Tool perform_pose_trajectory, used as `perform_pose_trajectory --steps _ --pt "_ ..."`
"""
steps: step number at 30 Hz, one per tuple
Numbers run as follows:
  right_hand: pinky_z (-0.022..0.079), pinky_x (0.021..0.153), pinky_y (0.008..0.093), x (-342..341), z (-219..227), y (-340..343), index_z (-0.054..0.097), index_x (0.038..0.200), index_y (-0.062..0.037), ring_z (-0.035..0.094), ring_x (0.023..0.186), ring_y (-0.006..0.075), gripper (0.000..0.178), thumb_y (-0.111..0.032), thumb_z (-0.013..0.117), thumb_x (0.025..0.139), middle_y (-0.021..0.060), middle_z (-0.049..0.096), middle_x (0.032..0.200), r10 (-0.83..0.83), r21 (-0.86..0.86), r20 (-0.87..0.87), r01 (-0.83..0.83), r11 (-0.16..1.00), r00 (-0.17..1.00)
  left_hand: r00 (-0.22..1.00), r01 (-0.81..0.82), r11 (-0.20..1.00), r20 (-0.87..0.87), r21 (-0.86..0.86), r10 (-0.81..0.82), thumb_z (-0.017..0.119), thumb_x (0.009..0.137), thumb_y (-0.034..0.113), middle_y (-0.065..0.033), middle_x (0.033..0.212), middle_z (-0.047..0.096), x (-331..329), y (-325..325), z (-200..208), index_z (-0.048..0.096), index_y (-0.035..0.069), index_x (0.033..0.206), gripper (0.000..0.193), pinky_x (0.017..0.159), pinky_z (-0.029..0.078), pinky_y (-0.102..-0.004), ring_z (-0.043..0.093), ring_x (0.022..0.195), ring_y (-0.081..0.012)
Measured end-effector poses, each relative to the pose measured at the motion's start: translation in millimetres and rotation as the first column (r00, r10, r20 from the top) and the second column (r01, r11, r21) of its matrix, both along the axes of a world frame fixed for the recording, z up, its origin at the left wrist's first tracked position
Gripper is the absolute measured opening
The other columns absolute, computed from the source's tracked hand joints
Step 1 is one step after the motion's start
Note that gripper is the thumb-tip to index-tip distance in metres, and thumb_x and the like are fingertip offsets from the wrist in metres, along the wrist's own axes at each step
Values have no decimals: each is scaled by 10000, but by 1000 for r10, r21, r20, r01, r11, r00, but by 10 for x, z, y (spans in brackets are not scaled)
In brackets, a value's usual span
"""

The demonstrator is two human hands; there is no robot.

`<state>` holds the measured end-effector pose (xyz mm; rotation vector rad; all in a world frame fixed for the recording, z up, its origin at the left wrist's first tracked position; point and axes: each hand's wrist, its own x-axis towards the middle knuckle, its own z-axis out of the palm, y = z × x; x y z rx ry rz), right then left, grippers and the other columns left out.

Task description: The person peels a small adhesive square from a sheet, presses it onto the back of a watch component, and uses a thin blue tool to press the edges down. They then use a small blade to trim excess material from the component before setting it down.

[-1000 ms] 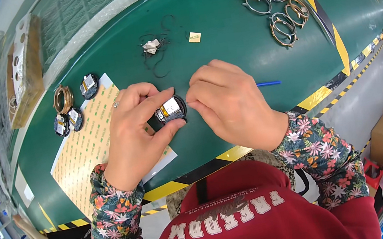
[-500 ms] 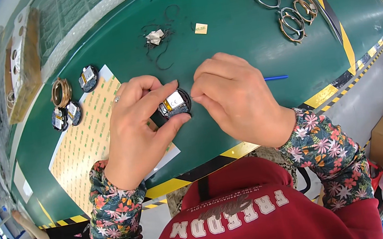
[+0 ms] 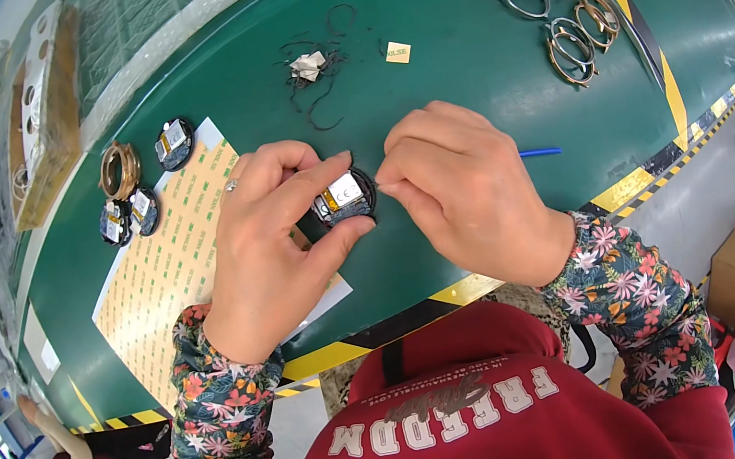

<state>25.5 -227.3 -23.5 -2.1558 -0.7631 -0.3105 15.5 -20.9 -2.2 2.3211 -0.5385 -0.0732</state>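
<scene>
A round black watch module [image 3: 344, 193] with a white-labelled battery and a bit of yellow film faces up over the table. My left hand [image 3: 261, 223] grips it by the rim, thumb at the near side and index finger at the far side. Just right of the module, my right hand [image 3: 473, 192] is closed in a pinch, its fingertips very near the rim. Whatever those fingertips hold, if anything, is too small to make out. Under my left hand lies a tan adhesive sheet [image 3: 167, 282] with green print.
Similar modules [image 3: 174, 144] and stacked bronze rings [image 3: 119, 170] sit at the left. Farther off are thin black scraps with crumpled white paper [image 3: 308, 66] and a small yellow square [image 3: 397, 52]. Several metal watch frames [image 3: 571, 51] lie far right; a blue pen [image 3: 541, 152] is beside my right hand.
The view has shifted slightly, so the table's things appear a little farther right. Both hands keep nearly the same pose around the watch module.
</scene>
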Motion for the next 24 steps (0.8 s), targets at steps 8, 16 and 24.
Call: perform_pose_trajectory --steps 8,16,24 --pt "468 648 392 0 8 7 611 812 -14 581 742 309 142 69 687 726 107 607 828 1 9 -25 0 1000 1000 997 5 999 77 -47 -2 837 648 56 -94 993 586 5 -8 -36 713 41 1096 464 775 469 -369 554 914 -272" --pt "468 643 393 2 21 -9 616 808 -9 584 739 305 130 66 690 732 105 611 824 18 23 -41 -17 1000 999 997 11 999 81 -39 -8 836 653 76 -83 997 581 9 5 -50 711 49 1091 456 754 463 -368 552 895 -268" --pt "470 636 388 6 8 1 624 817 -1 580 729 301 124 71 689 739 105 616 828 -8 27 -18 8 1000 1000 997 9 999 81 -34 -7 840 649 86 -79 997 578 7 1 -35 710 42 1088 459 756 455 -376 541 858 -260"
